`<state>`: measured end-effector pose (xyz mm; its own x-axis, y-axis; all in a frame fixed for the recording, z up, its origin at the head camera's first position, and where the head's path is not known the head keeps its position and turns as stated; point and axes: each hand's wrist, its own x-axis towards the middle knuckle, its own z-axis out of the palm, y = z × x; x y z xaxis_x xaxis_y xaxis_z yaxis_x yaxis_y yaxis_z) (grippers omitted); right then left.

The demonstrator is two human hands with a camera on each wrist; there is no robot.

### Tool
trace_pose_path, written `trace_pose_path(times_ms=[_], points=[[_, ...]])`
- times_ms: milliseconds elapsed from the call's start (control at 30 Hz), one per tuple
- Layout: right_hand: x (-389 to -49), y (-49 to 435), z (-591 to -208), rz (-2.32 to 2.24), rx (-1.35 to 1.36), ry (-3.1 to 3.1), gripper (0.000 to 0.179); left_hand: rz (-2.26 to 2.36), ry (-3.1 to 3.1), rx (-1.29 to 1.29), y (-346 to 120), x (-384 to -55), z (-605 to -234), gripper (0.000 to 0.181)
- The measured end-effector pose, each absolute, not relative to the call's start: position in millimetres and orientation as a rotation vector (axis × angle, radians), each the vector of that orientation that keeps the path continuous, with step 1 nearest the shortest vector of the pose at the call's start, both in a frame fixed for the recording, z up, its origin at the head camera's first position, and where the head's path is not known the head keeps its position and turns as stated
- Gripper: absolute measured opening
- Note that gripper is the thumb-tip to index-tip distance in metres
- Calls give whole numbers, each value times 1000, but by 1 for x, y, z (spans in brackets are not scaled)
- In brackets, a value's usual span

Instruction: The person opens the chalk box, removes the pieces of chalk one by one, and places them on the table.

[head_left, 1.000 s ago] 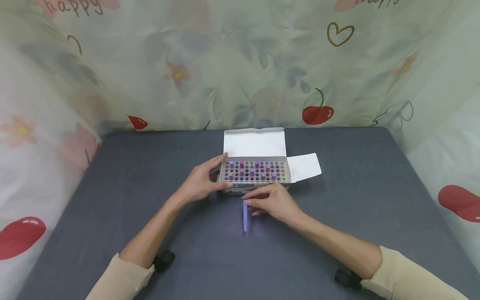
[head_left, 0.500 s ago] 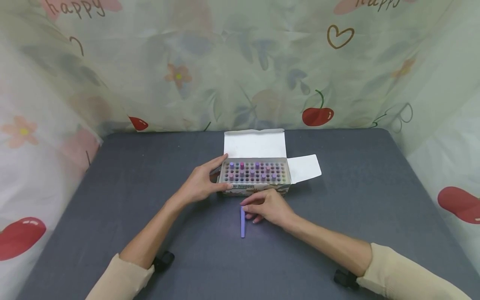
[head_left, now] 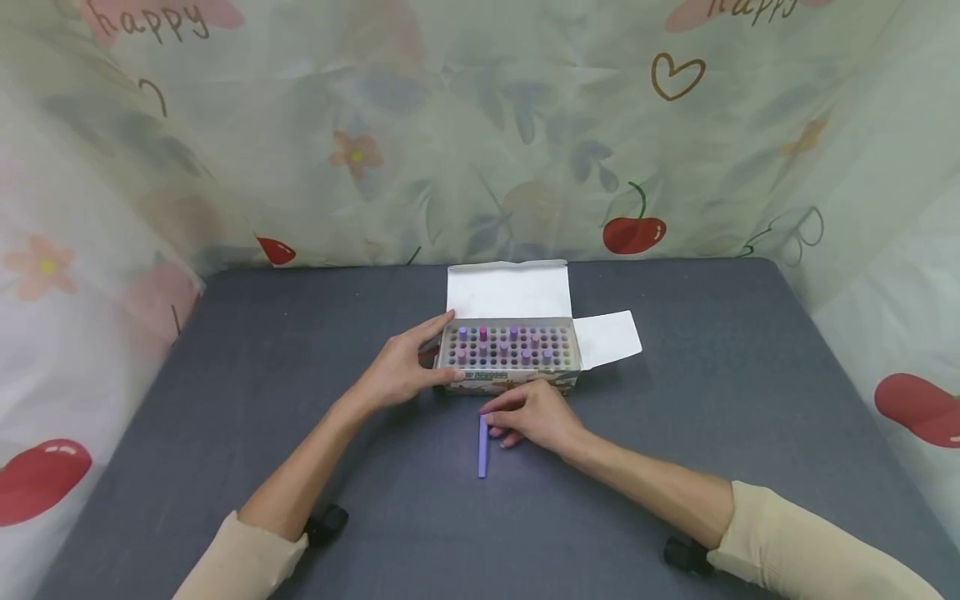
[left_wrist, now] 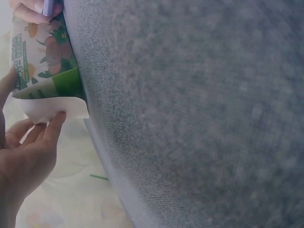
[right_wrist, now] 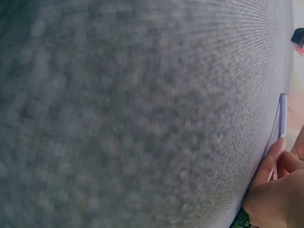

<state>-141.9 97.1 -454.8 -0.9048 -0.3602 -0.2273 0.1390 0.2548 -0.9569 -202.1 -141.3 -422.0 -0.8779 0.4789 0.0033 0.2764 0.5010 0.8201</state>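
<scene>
Pinched at its upper end between thumb and fingers of my right hand (head_left: 542, 417) is a slim purple marker pen (head_left: 482, 450). It points toward the front edge of the table, just in front of a printed cardboard box (head_left: 517, 383). My left hand (head_left: 397, 364) grips the left end of that box, thumb at the front and fingers behind. Several pink and purple pen ends (head_left: 504, 344) stick up from a rack of holes (head_left: 562, 333) inside. In the left wrist view, fingers touch a white side flap (left_wrist: 57, 107). The right wrist view shows the pen (right_wrist: 283, 114) beyond the fingertips.
The box's white lid (head_left: 510, 287) stands raised at the back, and another white flap (head_left: 607, 337) sticks out to the right. Dark grey cloth covers the table (head_left: 337, 308). A patterned curtain (head_left: 450, 125) hangs behind and at both sides.
My right hand has drawn the purple marker pen a little nearer and to the left, away from the box. The left hand keeps its grip on the box.
</scene>
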Motion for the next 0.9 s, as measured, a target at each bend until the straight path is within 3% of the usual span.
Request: trace_pose_path(times_ms=[467, 900], points=[[-141, 99, -458, -1693, -171, 2129, 15, 1319, 2529, 652, -140, -200, -422, 90], [-141, 107, -443, -1628, -326, 2218, 15, 1332, 2536, 650, -139, -201, -423, 90]])
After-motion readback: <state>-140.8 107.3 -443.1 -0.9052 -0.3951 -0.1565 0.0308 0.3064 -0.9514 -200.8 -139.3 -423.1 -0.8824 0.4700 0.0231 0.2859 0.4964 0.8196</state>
